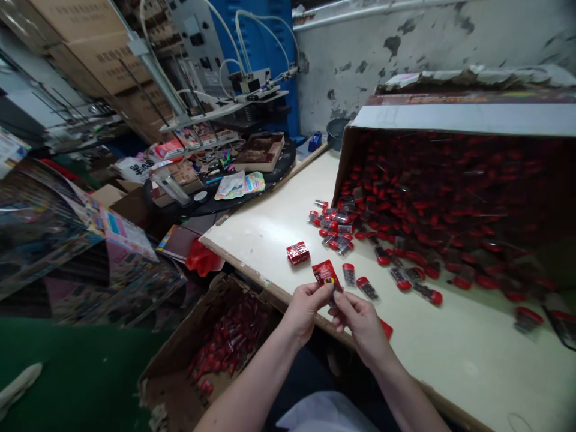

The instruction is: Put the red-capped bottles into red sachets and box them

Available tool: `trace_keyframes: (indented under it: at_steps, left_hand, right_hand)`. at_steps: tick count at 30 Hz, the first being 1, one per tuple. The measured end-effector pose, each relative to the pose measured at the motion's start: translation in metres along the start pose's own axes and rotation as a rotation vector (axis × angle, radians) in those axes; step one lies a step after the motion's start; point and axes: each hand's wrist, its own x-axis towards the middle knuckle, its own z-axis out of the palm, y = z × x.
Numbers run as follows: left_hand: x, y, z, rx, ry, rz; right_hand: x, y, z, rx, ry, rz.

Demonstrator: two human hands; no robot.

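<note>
A small red packet (327, 273) with printing on it is pinched between both hands, just above the table's front edge. My left hand (306, 307) closes thumb and fingers on its left lower side. My right hand (360, 321) grips its lower end, and the fingertips of both hands nearly meet. Whatever is inside the packet is hidden. Close to the right hand lie two small clear bottles with red caps and dark contents, an upright-lying bottle (348, 275) and a slanted bottle (368, 288). A stack of red packets (297, 253) lies behind the left hand.
An open carton (450, 117) on its side spills many red-capped bottles (387, 210) onto the white table (468, 360). Below the table's left edge stands a carton (168, 354) holding red packets (234, 336). A machine (225, 114) with a round black turntable (279, 177) is behind.
</note>
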Motion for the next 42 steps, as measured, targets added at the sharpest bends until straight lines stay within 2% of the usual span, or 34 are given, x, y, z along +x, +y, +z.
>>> trace_keyframes:
  at_steps: [5, 8, 11, 13, 23, 34, 36, 38, 40, 42]
  left_hand:
    - [-0.001, 0.005, -0.001, -0.08, -0.017, -0.015]
    - [0.001, 0.007, -0.001, -0.107, 0.03, -0.024]
    - [0.001, 0.007, 0.0, -0.114, 0.056, -0.042]
    - [0.0, 0.005, 0.001, -0.11, 0.047, -0.064]
    - [-0.012, -0.005, 0.016, -0.129, 0.06, -0.077]
    - [-0.009, -0.008, 0.016, -0.121, 0.067, -0.078]
    - [-0.009, -0.01, 0.006, -0.105, 0.093, -0.098]
    - [-0.011, -0.014, -0.02, -0.048, 0.174, -0.093]
    - [-0.014, -0.02, -0.062, 0.086, 0.327, -0.043]
    - [-0.021, -0.024, -0.113, 0.327, 0.547, -0.018]
  right_hand:
    - [0.003, 0.005, -0.007, -0.105, -0.058, 0.0]
    - [0.003, 0.006, -0.017, -0.309, -0.081, -0.089]
    - [0.001, 0.005, -0.028, -0.54, 0.029, -0.266]
    - [0.0, 0.003, -0.033, -0.603, 0.088, -0.355]
    - [0.005, 0.007, -0.041, -0.649, 0.101, -0.496]
    - [0.007, 0.014, -0.041, -0.652, 0.09, -0.444]
    - [0.006, 0.018, -0.046, -0.663, 0.054, -0.403]
    - [0.004, 0.025, -0.062, -0.719, 0.036, -0.341]
    - [0.008, 0.032, -0.084, -0.838, 0.085, -0.291]
    - [0.017, 0.038, -0.105, -0.995, 0.205, -0.293]
